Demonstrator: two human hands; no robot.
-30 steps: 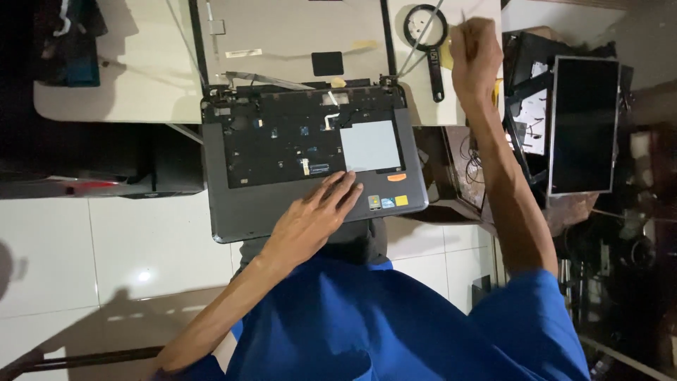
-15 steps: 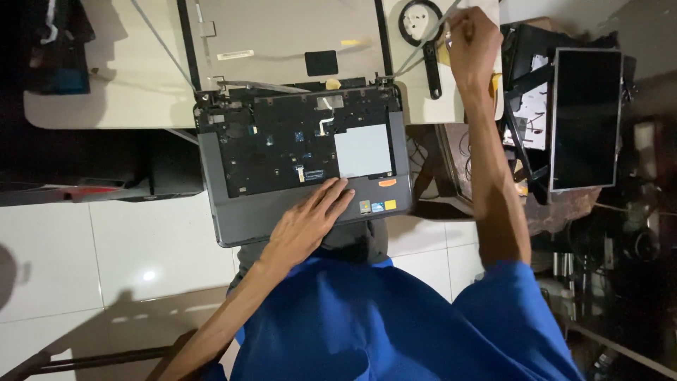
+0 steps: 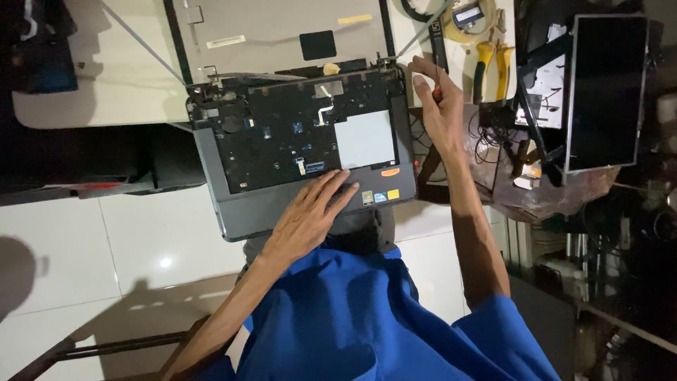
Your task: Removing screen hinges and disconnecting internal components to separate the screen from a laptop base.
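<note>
the laptop (image 3: 303, 152) lies open on the person's lap, its base hanging off the edge of the white bench (image 3: 84, 77), lid (image 3: 282, 28) tipped back flat onto the bench top. the keyboard is already off: the black inner deck shows bare, with small connectors, a ribbon stub and a pale metal plate (image 3: 364, 139) at its right. the grey palm rest and outer shell are still on the base, and the lid is still joined at both hinges, so the strip-down looks part done, with the upper shell and hinges left to undo.

the left hand (image 3: 310, 215) lies flat on the palm rest, fingers spread and open, gripping nothing, pressing the base steady. the right hand (image 3: 438, 113) is raised just beside the laptop's right rear corner, near the hinge, fingers closed round a thin screwdriver (image 3: 436, 83) with a reddish handle; its tip is hidden by the hand and the gloom, so it probably sits at or near a hinge screw, but i cannot tell.

to the right, on the bench, lie yellow-handled pliers (image 3: 490, 60) and a roll of tape (image 3: 469, 17). further right a loose screen panel (image 3: 606, 92) rests dark face up over a tangle of cables (image 3: 493, 141).
</note>
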